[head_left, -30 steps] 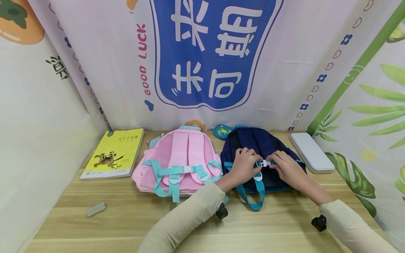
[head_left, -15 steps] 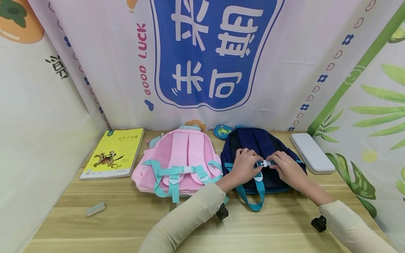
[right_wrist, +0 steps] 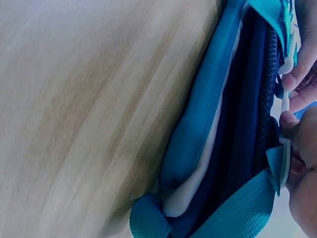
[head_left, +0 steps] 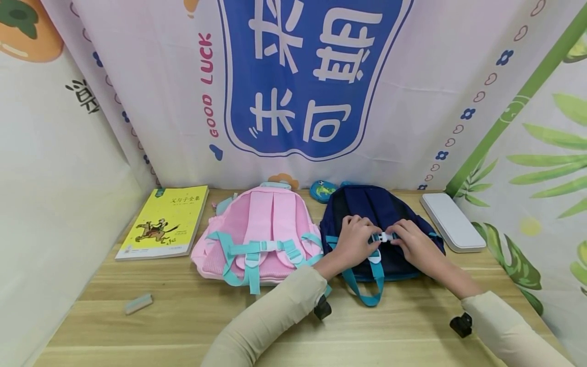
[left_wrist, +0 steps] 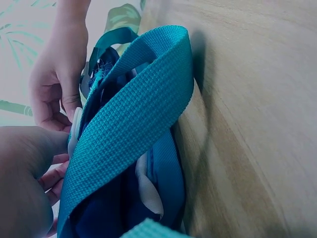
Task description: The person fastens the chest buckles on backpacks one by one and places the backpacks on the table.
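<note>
A navy backpack (head_left: 367,201) lies with its straps facing up at the right of the table. Across its straps sits a white plastic buckle (head_left: 383,237). My left hand (head_left: 354,240) pinches the buckle's left side, while my right hand (head_left: 416,245) pinches its right side. Fingers cover much of the buckle, so how far its halves are joined cannot be told. A teal strap loop (left_wrist: 133,109) fills the middle of the left wrist view, with the left hand (left_wrist: 22,178) behind it. In the right wrist view, both thumbs meet near the buckle at the bag's edge.
Left of the navy bag lies a pink backpack (head_left: 261,219) with mint straps and a white buckle. Further left are a yellow book (head_left: 165,219) and a small eraser-like block (head_left: 139,304). A white case (head_left: 451,221) lies right; a round blue item (head_left: 322,191) is at the back.
Almost nothing differs; both hands stay at the white buckle, with only a very slight shift of the view.
</note>
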### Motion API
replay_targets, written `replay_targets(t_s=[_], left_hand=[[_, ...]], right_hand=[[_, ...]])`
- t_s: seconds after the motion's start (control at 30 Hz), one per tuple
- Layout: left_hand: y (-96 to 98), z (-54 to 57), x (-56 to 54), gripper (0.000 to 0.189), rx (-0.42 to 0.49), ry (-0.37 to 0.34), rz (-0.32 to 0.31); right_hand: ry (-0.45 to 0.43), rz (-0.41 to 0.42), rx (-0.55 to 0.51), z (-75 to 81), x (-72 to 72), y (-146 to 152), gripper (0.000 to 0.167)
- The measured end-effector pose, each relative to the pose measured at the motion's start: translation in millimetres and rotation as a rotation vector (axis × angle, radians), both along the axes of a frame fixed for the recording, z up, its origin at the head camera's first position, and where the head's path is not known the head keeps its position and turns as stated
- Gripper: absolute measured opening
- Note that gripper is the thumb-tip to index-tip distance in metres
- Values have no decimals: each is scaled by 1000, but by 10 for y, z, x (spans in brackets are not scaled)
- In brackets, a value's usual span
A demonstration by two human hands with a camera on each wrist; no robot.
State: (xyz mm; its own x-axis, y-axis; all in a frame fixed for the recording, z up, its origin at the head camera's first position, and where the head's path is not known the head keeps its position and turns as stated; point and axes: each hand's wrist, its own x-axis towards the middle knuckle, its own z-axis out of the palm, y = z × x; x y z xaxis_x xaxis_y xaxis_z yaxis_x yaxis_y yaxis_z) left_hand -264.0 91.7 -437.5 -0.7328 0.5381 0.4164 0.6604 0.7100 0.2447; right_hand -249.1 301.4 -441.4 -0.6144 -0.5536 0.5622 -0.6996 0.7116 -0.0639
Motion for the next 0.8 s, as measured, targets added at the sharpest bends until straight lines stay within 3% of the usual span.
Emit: replay_targets(t_s=[0.8], left_hand=[[12, -3, -16, 26, -9, -5, -17]], right_hand=[[-8, 3, -45, -18, -2, 2, 32]])
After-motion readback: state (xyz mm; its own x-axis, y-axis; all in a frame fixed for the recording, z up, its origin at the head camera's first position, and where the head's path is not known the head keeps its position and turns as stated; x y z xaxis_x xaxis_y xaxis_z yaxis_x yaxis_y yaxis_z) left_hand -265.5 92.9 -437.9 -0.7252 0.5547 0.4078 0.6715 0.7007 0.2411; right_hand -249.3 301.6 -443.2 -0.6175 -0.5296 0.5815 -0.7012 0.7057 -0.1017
